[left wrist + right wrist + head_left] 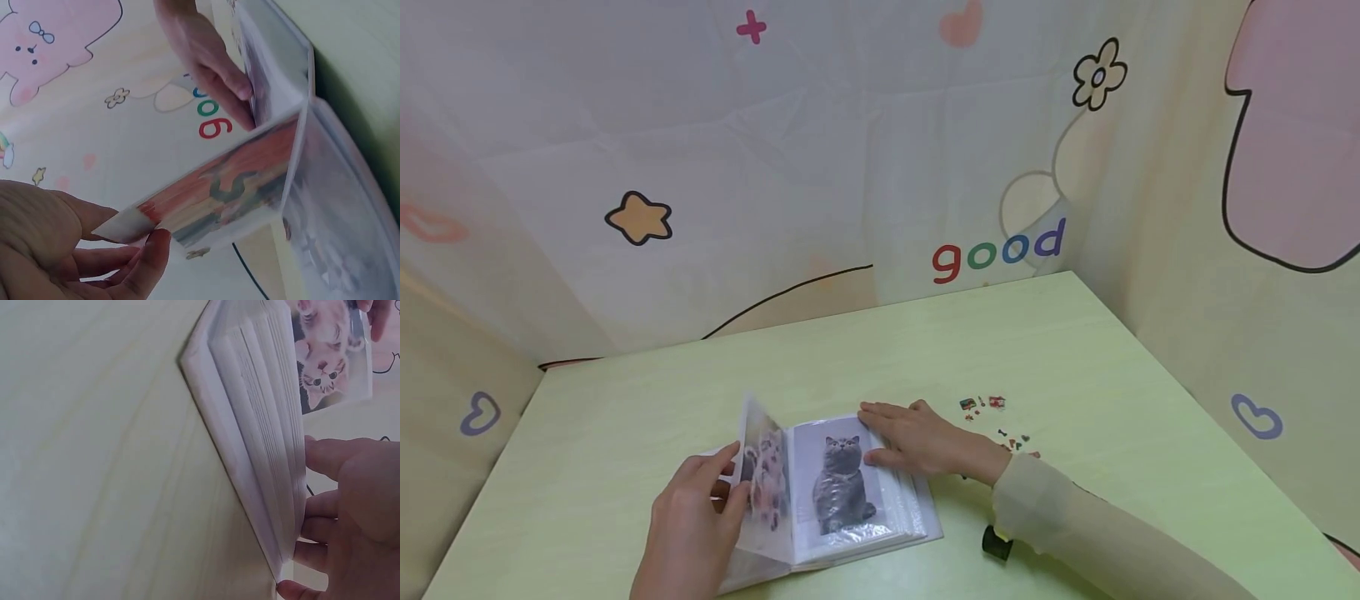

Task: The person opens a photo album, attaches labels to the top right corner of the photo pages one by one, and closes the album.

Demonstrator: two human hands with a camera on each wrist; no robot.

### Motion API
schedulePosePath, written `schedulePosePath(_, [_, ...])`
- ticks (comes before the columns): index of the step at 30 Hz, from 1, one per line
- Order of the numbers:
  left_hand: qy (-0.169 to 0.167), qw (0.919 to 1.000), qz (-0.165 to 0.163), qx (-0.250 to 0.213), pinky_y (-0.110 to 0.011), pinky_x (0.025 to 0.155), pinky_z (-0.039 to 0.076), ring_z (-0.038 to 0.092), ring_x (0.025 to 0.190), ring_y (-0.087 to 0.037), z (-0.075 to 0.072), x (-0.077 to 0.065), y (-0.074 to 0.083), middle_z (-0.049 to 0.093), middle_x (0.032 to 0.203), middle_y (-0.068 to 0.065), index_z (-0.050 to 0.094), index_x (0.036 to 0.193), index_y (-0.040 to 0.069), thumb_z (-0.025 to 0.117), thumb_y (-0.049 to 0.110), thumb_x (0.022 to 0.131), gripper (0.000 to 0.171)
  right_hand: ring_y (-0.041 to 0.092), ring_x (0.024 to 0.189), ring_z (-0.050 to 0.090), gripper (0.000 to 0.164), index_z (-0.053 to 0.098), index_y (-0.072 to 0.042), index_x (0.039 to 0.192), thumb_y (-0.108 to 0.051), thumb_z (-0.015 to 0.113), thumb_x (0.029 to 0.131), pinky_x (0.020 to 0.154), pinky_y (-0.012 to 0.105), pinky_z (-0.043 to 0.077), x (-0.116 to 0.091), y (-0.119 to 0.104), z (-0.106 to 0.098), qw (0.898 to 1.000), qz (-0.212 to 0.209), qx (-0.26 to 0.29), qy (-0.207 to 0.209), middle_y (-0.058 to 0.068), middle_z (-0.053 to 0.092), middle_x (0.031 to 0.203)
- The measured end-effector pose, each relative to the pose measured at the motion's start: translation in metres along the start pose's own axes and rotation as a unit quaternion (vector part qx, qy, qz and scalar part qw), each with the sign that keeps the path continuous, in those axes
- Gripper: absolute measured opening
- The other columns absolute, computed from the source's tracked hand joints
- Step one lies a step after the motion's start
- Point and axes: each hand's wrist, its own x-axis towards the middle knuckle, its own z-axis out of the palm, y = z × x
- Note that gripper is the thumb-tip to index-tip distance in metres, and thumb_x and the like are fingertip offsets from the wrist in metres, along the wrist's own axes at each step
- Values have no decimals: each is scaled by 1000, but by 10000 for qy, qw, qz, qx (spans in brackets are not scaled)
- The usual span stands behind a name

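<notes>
A photo album (931, 523) with clear sleeves lies spread on the table. My left hand (688, 521) pinches the outer edge of a raised sleeve page (767, 479) between thumb and fingers. That page stands nearly upright, with a kitten photo (325, 356) on one side and a reddish picture (231, 181) on the other. A grey cat photo (841, 492) fills the page to its right. Fingers extended, my right hand (925, 440) rests on that page's right edge; in the right wrist view its fingertips touch the page stack (269, 419).
Several small colourful cut-out pieces (997, 403) lie on the table beyond the right forearm. A small black cylindrical object (997, 543) is beside the right sleeve. Printed curtains (775, 167) surround the light green table (647, 400) at the back and sides.
</notes>
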Motion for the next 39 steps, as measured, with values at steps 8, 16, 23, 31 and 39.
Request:
schedulePosePath(8, [-651, 9959, -449, 449, -31, 61, 56, 71, 77, -22, -13, 9, -18, 67, 95, -11, 68, 127, -6, 79, -3, 87, 41, 26, 152, 32, 68, 39, -2, 158, -42, 57, 106, 106, 53, 38, -1, 0, 0, 10000, -19, 10, -25, 11, 34, 165])
schedulePosePath(16, [-1080, 9891, -605, 796, -34, 65, 52, 66, 78, -22, -13, 13, -43, 62, 94, -12, 67, 124, -7, 79, 1, 87, 40, 27, 152, 32, 68, 39, -2, 158, -42, 56, 106, 106, 53, 38, -1, 0, 0, 10000, -12, -52, -29, 12, 34, 166])
schedulePosePath(23, [-1596, 9714, -1376, 1092, -52, 83, 52, 58, 96, -39, 1, 13, -61, 47, 121, -33, 61, 133, -8, 81, 9, 88, 52, 26, 153, 31, 68, 38, -4, 159, -43, 56, 106, 106, 52, 37, 0, 0, 2, 10000, 83, -25, -37, 11, 33, 166])
schedulePosePath(31, [-2002, 9589, -1323, 1512, -62, 87, 53, 62, 97, -49, 13, 8, -75, 43, 126, -39, 61, 132, -10, 83, 22, 88, 59, 27, 153, 31, 68, 38, -4, 159, -44, 55, 106, 106, 51, 38, -1, 1, 4, 10000, 68, -60, -4, 12, 33, 166])
schedulePosePath(39, [-2181, 9531, -1228, 1703, -67, 93, 49, 52, 119, -52, 20, 4, -73, 44, 136, -37, 62, 132, -7, 80, 26, 88, 57, 26, 153, 30, 68, 37, -5, 160, -44, 55, 106, 106, 52, 37, 0, 1, 4, 9999, 66, -91, -26, 11, 32, 167])
